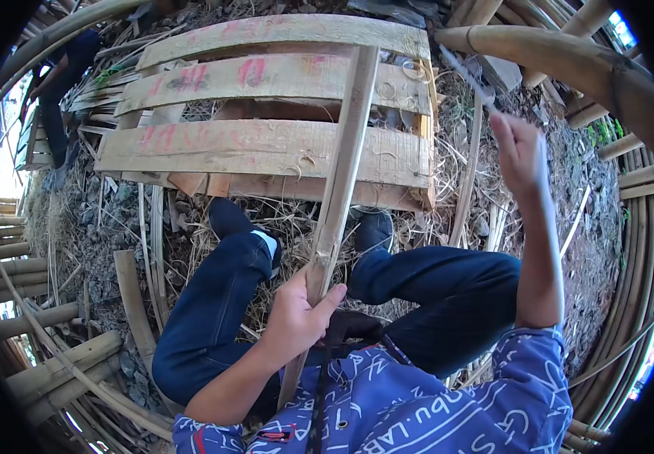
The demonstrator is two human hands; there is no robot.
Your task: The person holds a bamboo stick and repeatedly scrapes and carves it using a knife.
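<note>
My left hand is wrapped round a long split bamboo strip. The strip runs from near my waist up over a wooden pallet, its far end lying across the slats. My right hand is raised at the right of the pallet, closed round the handle of a knife. The blade points up and to the left, away from the strip, and is slightly blurred. Thin curled shavings lie on the pallet slats.
A thick bamboo pole crosses the upper right. Bamboo poles are stacked at the lower left. Another person is at the upper left. Shavings and dry strips litter the ground round my legs.
</note>
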